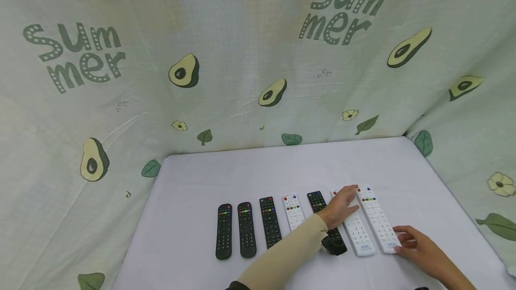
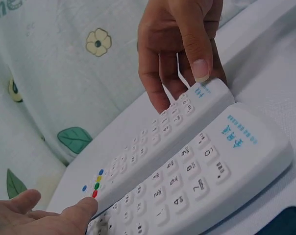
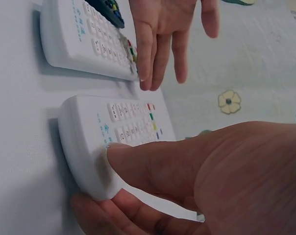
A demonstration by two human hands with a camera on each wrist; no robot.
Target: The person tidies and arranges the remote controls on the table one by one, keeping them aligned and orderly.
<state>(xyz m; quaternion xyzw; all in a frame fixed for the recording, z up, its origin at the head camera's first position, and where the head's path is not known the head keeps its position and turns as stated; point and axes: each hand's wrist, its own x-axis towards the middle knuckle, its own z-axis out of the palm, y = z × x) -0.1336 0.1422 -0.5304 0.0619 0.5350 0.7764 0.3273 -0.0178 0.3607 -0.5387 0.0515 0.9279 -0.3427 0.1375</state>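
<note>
Rightmost in the row on the table lies a white remote control (image 1: 380, 223). My right hand (image 1: 421, 249) pinches its near end, thumb on the top face and fingers at the edge, as the right wrist view shows. Reaching across the row, my left hand (image 1: 338, 208) has its fingers extended near that remote's far end, beside the colored buttons. Below this hand lies a second white remote control (image 1: 359, 234), its upper part partly covered. In the left wrist view the left hand's index fingertip (image 2: 84, 208) is by the red button; whether it touches cannot be told.
Left of these lie a black remote (image 1: 316, 199) and another white remote (image 1: 293, 209), both partly hidden by the left forearm. Farther left are three black remotes (image 1: 247, 232) side by side. A patterned cloth (image 1: 225, 57) hangs behind the white table (image 1: 181, 191).
</note>
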